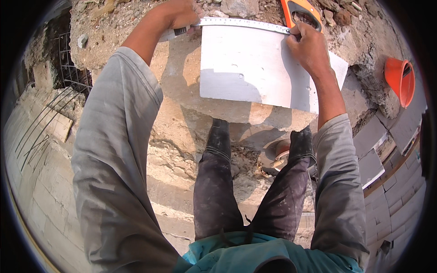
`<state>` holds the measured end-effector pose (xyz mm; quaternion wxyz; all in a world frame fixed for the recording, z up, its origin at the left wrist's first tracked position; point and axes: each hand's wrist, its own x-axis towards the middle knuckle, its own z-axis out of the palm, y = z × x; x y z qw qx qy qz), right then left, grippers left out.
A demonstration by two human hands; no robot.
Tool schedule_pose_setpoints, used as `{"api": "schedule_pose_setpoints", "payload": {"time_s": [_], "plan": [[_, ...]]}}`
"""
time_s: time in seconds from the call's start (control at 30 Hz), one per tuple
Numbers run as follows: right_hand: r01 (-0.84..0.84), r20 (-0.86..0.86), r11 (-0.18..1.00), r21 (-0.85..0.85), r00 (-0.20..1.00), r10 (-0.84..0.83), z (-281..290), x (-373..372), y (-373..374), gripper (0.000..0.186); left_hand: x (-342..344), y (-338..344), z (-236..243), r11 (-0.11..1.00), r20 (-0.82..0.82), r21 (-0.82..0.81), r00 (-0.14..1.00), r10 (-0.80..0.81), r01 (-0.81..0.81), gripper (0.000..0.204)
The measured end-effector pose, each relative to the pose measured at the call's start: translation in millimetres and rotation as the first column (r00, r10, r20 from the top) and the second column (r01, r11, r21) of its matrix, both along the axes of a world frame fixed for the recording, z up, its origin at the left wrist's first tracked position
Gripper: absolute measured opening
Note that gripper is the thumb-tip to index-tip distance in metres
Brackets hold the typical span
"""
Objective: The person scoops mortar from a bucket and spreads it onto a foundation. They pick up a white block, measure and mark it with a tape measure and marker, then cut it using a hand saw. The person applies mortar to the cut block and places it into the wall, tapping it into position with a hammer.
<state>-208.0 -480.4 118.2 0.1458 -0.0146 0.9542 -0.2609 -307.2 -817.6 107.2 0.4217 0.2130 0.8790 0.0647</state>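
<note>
Both hands pin a steel tape measure (246,23) along the far edge of the flat white tile (255,68): left hand (182,13) clenched on its case, right hand (307,45) pinching its end; the orange plastic bucket (399,79) off the rubble slab's right edge looks empty.

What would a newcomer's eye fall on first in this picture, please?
Probably the pale flat tile at top centre, lying on a rough concrete block. Both hands stretch a measuring tape along its far edge: left hand at one end, right hand at the other. An orange bucket lies at right.

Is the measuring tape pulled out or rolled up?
Pulled out: the measuring tape stretches along the white slab's far edge, from the left hand to the right hand.
</note>
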Motion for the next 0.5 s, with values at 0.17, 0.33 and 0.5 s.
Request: {"api": "schedule_pose_setpoints", "payload": {"time_s": [0.17, 0.33, 0.5], "plan": [[-0.059, -0.112, 0.997, -0.046, 0.992, 0.054, -8, 5, 8, 0.013, 2, 19, 10, 0.977, 0.084, -0.068, 0.975, 0.205, -0.2, 0.031], [-0.023, -0.103, 0.998, -0.054, 0.995, 0.017, -8, 17, 6, 0.012, -2, 19, 6, 0.995, 0.066, -0.077, 0.995, 0.07, -0.065, 0.03], [-0.097, -0.182, 0.991, -0.087, 0.98, 0.08, -9, 13, 9, 0.015, -7, 12, 5, 0.995, 0.084, -0.077, 0.994, 0.063, -0.057, 0.03]]}}
